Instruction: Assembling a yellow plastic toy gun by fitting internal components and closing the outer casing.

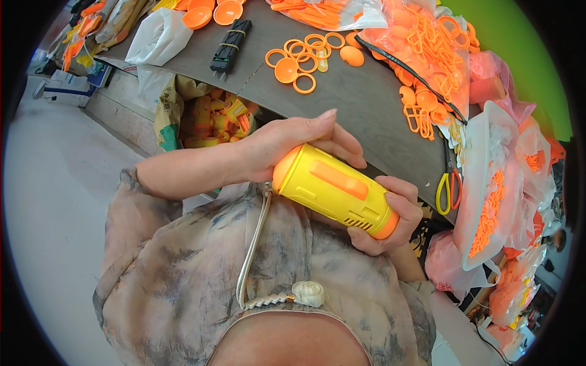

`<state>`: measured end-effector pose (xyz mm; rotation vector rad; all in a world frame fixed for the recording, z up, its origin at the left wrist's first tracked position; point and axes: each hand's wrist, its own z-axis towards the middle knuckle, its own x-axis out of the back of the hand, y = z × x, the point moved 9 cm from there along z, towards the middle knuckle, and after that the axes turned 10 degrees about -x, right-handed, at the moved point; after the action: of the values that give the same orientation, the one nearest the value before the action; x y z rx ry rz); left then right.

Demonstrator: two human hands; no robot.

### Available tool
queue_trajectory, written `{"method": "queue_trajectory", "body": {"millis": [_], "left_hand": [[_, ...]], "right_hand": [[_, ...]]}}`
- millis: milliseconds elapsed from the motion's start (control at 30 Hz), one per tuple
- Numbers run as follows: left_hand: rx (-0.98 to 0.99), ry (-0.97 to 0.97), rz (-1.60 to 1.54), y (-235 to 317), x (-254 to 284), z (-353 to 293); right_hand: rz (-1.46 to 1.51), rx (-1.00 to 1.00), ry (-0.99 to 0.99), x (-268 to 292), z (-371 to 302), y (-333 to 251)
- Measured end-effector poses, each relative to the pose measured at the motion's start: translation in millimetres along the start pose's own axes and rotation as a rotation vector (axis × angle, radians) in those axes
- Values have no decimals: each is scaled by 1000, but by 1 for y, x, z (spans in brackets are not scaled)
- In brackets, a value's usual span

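A yellow plastic toy cylinder [323,194] with orange ends and a raised orange strip lies tilted in front of my chest. Around its lower right end my right hand [394,216] is closed, thumb beneath and fingers over the top. My left hand [299,141] rests its palm against the domed orange end at the upper left, its fingers stretched out over the far side. What lies under that palm is hidden.
On the dark table sit orange rings [304,84], orange domed caps [227,12] and a black strapped bundle [231,47]. Scissors [444,192] lie by the right edge, next to a white bin [470,226] of orange clips. A sack [166,116] of yellow-orange parts stands below the table.
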<state>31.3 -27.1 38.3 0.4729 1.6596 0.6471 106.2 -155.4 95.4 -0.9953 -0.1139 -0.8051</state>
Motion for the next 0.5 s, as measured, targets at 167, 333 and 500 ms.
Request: {"method": "queue_trajectory", "body": {"millis": [167,333,500], "left_hand": [[179,23,2,-15,-8,1],[78,-128,276,9,-27,1],[-30,-213,448,26,-40,1]], "right_hand": [[78,129,-204,-6,23,-30],[37,233,-180,-3,25,-40],[6,372,-163,0,29,-59]]}}
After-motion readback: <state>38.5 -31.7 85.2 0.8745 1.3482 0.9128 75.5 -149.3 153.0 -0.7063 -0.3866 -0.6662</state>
